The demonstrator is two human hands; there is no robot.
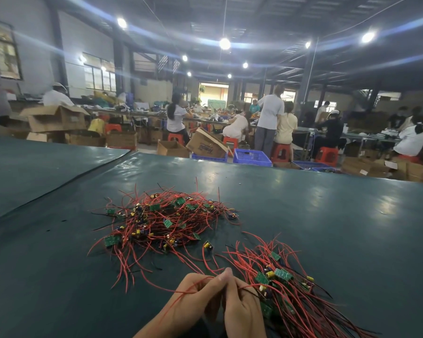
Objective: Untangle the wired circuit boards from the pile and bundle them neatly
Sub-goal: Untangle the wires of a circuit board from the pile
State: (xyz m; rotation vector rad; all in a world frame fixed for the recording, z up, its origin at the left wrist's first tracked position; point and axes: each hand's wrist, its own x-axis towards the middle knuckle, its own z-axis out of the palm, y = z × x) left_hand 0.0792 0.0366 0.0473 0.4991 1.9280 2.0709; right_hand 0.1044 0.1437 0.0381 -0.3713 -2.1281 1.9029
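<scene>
While your left hand (195, 297) and right hand (241, 313) press together, knuckles to thumb, both are closed on work. The left hand's fingers curl round a few red wires (193, 282) that loop out past its knuckles, and the right hand grips the near end of the bundle (282, 284), its thumb up against the left fingers. That bundle of green boards with red and black leads fans away from your right hand, out to its right side and back down past the wrist, lying on the bench (340, 215). Just beyond your fingertips, apart from both heaps, a single board (207, 245) with a yellow part lies with its leads trailing toward your left hand. Farther ahead of the hands and a little to the left sits the pile (161, 220), a loose tangle of small green boards, yellow and blue components and red wire ends sticking up. Well beyond the bench's far edge you see blue crates (252, 157), cardboard boxes (56, 118), red stools (327, 153) and people (270, 118) at other benches.
</scene>
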